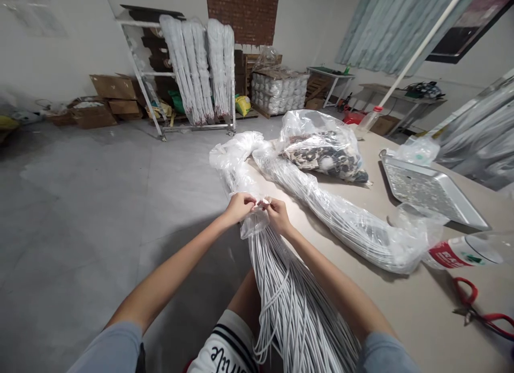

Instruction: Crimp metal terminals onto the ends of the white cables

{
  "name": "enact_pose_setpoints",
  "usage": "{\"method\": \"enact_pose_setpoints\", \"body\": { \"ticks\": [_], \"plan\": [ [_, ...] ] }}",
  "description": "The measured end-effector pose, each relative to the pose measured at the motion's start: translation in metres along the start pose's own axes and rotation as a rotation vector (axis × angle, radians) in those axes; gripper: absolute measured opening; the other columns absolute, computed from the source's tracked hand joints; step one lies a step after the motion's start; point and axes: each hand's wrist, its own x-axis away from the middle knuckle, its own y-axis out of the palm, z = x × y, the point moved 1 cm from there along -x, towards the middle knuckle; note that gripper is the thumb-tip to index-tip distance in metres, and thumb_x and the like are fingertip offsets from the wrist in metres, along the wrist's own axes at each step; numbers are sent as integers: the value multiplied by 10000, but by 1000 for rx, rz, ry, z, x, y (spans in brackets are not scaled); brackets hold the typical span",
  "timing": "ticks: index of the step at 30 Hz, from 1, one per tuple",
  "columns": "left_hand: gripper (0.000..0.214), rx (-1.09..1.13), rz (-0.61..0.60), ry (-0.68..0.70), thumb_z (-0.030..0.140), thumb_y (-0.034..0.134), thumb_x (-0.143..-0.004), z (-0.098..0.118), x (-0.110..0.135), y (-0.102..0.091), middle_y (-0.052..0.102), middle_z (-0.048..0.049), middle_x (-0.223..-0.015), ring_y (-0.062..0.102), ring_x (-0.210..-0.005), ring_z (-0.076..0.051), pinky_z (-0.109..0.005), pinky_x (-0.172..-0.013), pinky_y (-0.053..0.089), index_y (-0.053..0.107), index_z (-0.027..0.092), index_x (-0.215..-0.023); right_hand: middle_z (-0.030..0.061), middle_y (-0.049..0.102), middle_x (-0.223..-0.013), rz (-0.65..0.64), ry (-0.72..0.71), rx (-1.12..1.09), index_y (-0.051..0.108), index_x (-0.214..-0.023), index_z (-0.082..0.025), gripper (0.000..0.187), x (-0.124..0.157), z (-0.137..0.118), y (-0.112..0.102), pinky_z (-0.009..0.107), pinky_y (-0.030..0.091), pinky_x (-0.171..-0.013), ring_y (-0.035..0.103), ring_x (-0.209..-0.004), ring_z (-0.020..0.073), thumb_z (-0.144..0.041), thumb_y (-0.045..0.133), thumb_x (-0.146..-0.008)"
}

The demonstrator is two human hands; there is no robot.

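A thick bundle of white cords (293, 303) hangs off the table's edge onto my lap. Its far end is still inside a clear plastic bag (235, 158). My left hand (237, 207) and my right hand (277, 213) meet at the bag's mouth, both closed in a pinch on the plastic where the cords come out. A second long bag of white cords (341, 217) lies on the beige table (417, 308) just right of my hands.
A plastic bag of dark mixed pieces (325, 148) and a metal tray (429, 191) sit farther back on the table. A plastic bottle (461, 252) lies on its side, red scissors (482, 314) near the right edge. A rack hung with white cords (196, 67) stands across the grey floor.
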Motion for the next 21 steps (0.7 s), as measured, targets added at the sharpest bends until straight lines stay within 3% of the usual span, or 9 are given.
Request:
{"method": "enact_pose_setpoints", "body": {
  "ticks": [5, 9, 15, 21],
  "plan": [
    [143, -145, -186, 9, 156, 575, -639, 2, -21, 3, 614, 4, -552, 529, -549, -121, -192, -495, 324, 716, 149, -659, 0, 538, -593, 111, -13, 39, 541, -611, -166, 252, 6, -1, 4, 245, 359, -567, 455, -574, 127, -294, 468, -815],
    [80, -200, -274, -2, 161, 605, -590, 1, -35, 7, 555, 13, -486, 503, -531, -127, -205, -475, 260, 678, 150, -561, -4, 511, -571, 47, -27, 87, 548, -598, -166, 221, 0, -2, 0, 248, 350, -554, 440, -559, 126, -239, 475, -794],
    [216, -215, -170, -23, 237, 542, -699, -6, -22, 7, 449, 16, -445, 420, -502, -108, -227, -481, 212, 638, 135, -534, 56, 561, -863, 15, -84, 152, 627, -642, -179, 141, -6, -4, -10, 266, 393, -643, 511, -760, 160, -192, 525, -738],
    [312, -195, -97, -21, 326, 527, -744, -6, -9, 5, 412, 26, -467, 369, -520, -91, -220, -491, 204, 612, 111, -534, 33, 567, -677, 5, -7, 129, 636, -654, -174, 238, -2, 11, -14, 242, 369, -555, 498, -634, 141, -339, 541, -797]
  ]
}}
